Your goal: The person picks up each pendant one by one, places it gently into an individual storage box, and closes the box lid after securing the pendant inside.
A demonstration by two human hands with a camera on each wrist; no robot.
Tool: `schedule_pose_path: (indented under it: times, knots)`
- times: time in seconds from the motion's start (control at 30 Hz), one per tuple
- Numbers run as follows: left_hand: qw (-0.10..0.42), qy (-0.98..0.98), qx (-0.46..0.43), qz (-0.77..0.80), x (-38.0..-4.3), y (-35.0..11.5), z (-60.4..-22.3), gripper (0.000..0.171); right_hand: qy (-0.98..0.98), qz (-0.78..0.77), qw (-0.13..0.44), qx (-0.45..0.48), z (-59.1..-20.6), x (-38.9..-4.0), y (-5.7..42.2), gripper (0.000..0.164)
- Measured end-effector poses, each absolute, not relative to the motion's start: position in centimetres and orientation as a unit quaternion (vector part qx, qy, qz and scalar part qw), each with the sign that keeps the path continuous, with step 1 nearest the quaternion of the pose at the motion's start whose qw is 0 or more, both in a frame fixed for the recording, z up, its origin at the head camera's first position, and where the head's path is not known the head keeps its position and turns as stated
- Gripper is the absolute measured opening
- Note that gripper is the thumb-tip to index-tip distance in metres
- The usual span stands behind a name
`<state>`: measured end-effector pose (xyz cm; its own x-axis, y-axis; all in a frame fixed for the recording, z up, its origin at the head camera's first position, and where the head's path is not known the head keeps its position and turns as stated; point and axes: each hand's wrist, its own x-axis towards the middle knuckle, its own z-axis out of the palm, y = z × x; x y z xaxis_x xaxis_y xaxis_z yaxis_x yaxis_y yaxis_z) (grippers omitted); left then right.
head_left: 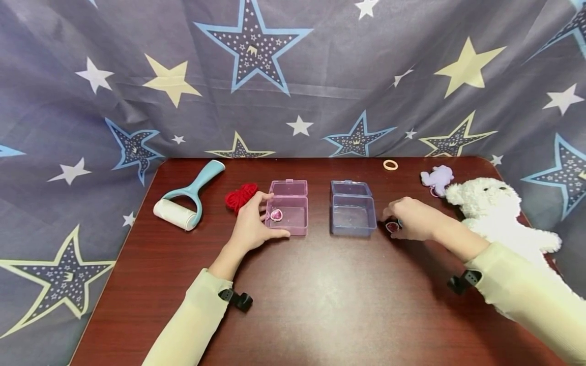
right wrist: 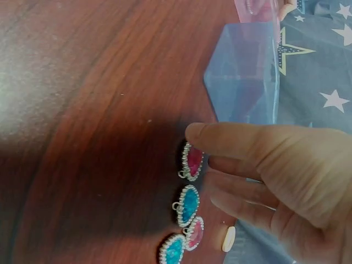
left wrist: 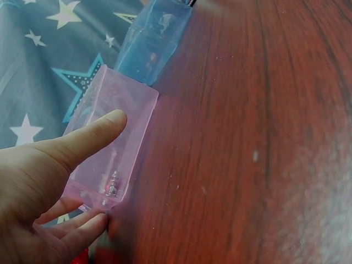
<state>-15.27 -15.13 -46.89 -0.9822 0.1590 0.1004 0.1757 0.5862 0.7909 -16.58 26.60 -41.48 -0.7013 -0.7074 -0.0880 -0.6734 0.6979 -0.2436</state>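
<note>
My left hand holds the pink clear box at its left end, thumb along the front wall. The box's lid stands open, and a pink gem pendant with a silver beaded rim lies inside. To its right is a blue clear box, lid also open. Right of that box, my right hand pinches a dark pink gem pendant low over the table, thumb and fingers at its edges. Nearby lie two blue gem pendants and another pink pendant, mostly hidden under the hand in the head view.
Red yarn and a lint roller with a blue handle lie on the left. A pale ring sits near the back edge. A purple plush toy and a white teddy bear lie on the right. A star-patterned cloth hangs behind.
</note>
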Motion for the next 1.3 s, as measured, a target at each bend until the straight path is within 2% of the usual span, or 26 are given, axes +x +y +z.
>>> schedule_pose_path:
  times: [0.4, 0.8, 1.07, 1.3]
  knots:
    - [0.008, -0.891, -0.092, -0.445, -15.2, -15.0, -46.8, 0.1, 0.922, -0.086, 0.082, -0.368, -42.4, -16.2, 27.1, 0.032]
    - [0.01, -0.89, -0.095, -0.446, -15.2, -15.2, -47.0, 0.099, 0.91, -0.091, 0.062, -0.399, -42.4, -16.3, 27.0, 0.024]
    - [0.011, -0.89, -0.095, -0.446, -15.2, -15.2, -47.0, 0.1, 0.917, -0.102, 0.052, -0.381, -40.6, -17.1, 27.0, 0.024]
    - [0.01, -0.889, -0.096, -0.447, -15.3, -15.1, -47.0, 0.099, 0.913, -0.097, 0.011, -0.395, -38.4, -18.5, 26.8, 0.023]
